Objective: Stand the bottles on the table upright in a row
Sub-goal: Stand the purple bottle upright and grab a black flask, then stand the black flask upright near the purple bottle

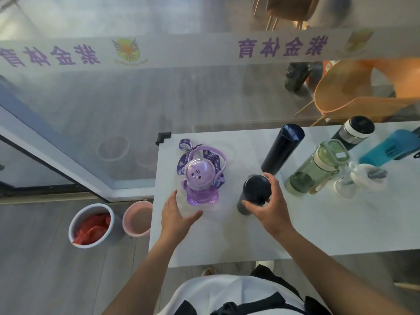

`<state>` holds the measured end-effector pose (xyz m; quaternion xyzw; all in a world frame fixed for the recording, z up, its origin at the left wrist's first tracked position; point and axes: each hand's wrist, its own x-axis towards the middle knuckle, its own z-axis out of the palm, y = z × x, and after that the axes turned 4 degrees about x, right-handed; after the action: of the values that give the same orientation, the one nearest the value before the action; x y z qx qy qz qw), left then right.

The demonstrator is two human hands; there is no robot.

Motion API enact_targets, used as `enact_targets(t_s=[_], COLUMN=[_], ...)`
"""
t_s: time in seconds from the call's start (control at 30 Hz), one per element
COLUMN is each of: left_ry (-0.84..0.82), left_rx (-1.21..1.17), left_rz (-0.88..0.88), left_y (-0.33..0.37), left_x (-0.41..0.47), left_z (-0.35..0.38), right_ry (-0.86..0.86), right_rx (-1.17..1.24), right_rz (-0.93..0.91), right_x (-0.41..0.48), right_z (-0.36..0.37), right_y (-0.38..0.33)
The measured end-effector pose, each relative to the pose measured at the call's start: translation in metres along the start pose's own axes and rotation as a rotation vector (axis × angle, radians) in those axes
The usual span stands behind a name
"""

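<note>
The person wore a white top point(218, 292) with black patches, seen at six o'clock in the view. A black strap or cord point(245, 309) crossed its front. Both forearms were bare, with no sleeves, watch or rings visible. White shoe tips point(264, 264) showed just above the top, toward twelve o'clock.

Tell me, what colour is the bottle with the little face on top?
The bear-shaped bottle is see-through purple with a lilac lid, seen best in the head view.
</note>
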<state>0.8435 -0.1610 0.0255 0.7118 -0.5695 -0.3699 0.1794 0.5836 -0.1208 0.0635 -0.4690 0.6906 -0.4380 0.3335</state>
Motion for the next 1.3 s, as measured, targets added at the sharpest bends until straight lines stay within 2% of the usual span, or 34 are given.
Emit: enact_targets(t_s=[0.1, 0.2, 0.3, 0.4, 0.5, 0.9, 1.3], left_ry=[0.009, 0.050, 0.144, 0.213, 0.283, 0.349, 0.383], left_rx=[-0.123, -0.193, -0.226, -0.293, -0.332, -0.305, -0.271], left_rz=[0.052, 0.119, 0.206, 0.176, 0.184, 0.186, 0.189], left_y=[0.025, 0.043, 0.051, 0.058, 0.061, 0.059, 0.049], left_x=[0.000, 0.005, 0.014, 0.020, 0.025, 0.044, 0.112], left_z=[-0.010, -0.003, 0.015, 0.031, 0.042, 0.047, -0.007], right_ry=[-0.002, 0.002, -0.114, -0.308, -0.393, -0.494, -0.463], right_rx=[-0.068, -0.128, -0.388, -0.639, -0.733, -0.710, -0.670], right_rz=[-0.045, -0.166, -0.255, -0.173, -0.108, -0.067, -0.031], right_x=[-0.002, 0.003, 0.022, 0.037, 0.043, 0.051, 0.059], right_z=[-0.006, -0.009, -0.009, -0.009, -0.010, -0.017, -0.006], right_y=[-0.016, -0.040, -0.056, -0.067, -0.069, -0.065, -0.071])
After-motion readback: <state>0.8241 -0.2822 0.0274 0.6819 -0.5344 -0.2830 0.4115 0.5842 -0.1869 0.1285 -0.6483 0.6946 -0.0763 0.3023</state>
